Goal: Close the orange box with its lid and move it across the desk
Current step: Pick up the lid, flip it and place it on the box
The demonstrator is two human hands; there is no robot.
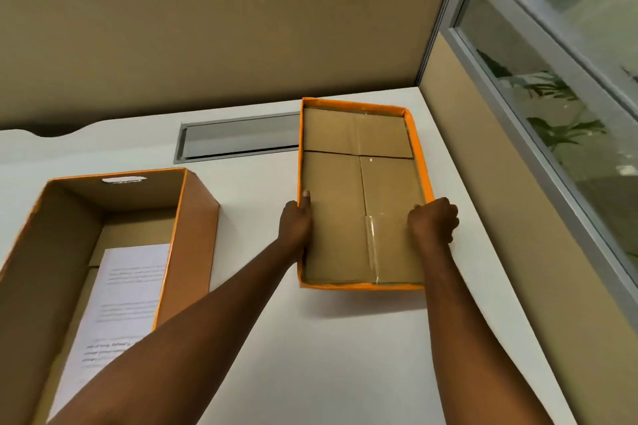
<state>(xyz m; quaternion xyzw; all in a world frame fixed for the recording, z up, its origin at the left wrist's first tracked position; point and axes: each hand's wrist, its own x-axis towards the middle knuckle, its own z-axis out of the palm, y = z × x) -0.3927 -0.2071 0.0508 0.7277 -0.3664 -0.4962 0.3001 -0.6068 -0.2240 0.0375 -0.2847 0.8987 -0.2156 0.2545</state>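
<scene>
The orange box [193, 214] stands open at the left of the white desk, brown inside, with a printed sheet of paper [121, 290] lying in it. Its lid [348, 134] lies upside down to the right, an orange-rimmed tray with taped brown cardboard inside. My left hand [297, 221] grips the lid's left rim, thumb inside. My right hand [433, 221] is closed over the lid's right rim. Both forearms reach in from the bottom of the view.
A grey metal cable slot [238, 138] is set into the desk [310, 355] behind the box and touches the lid's left edge in view. Beige partition walls [207, 45] close the back and right sides; the right one carries a glass panel [552, 107].
</scene>
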